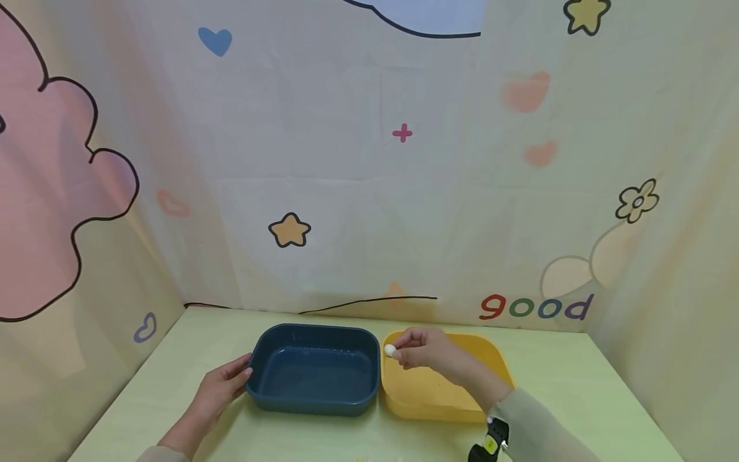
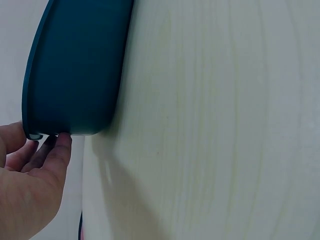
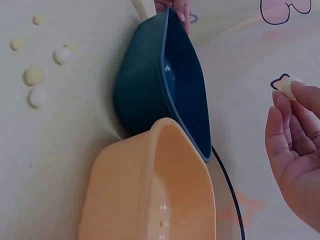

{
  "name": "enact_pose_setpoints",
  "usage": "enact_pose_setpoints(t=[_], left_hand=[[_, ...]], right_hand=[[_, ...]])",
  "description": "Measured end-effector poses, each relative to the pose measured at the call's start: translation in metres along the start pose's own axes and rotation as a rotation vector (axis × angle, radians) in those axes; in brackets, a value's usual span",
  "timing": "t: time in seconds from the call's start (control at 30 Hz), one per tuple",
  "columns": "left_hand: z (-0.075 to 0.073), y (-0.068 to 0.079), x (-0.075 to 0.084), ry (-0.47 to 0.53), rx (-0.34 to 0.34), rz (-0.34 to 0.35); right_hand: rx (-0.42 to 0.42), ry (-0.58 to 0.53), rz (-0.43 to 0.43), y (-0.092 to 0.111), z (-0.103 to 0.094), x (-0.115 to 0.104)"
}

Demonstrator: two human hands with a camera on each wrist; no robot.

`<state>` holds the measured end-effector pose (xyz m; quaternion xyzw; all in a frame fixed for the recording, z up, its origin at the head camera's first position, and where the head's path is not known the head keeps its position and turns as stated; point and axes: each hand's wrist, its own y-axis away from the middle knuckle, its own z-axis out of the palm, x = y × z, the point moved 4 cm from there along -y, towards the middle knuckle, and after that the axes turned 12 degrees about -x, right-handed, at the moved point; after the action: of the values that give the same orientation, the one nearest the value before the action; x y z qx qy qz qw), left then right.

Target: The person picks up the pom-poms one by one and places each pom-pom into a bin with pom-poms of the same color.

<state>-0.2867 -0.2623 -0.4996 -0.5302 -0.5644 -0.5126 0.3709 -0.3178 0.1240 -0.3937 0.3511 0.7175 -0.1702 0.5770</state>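
Note:
My left hand (image 1: 216, 390) holds the left end of a dark blue rectangular basin (image 1: 314, 404). In the left wrist view its fingers (image 2: 59, 155) press against the basin's end wall and the thumb is at the rim. Over the yellow basin (image 1: 439, 410), near the side where the two basins meet, my right hand (image 1: 430, 353) pinches a small white ball (image 1: 390, 350) between thumb and fingertips. The ball, partly covered by the thumb, also appears in the right wrist view, held above the basins. The blue basin's visible floor is bare.
Several small white and pale yellow balls (image 3: 35, 76) lie on the table (image 1: 577, 385) in front of the basins. Inside the yellow basin is a small pale yellow spot (image 3: 164, 224), too small to identify. A printed cloth (image 1: 346, 160) hangs behind.

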Motion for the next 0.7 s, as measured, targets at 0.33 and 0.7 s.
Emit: enact_pose_setpoints(t=[0.33,0.7], left_hand=[[0.000,0.001,0.001,0.005,0.009,0.009],[0.000,0.001,0.001,0.009,0.015,0.015]], right_hand=[[0.030,0.029,0.029,-0.031,-0.011,-0.012],[-0.026,0.099,0.025,-0.064,-0.011,-0.029]])
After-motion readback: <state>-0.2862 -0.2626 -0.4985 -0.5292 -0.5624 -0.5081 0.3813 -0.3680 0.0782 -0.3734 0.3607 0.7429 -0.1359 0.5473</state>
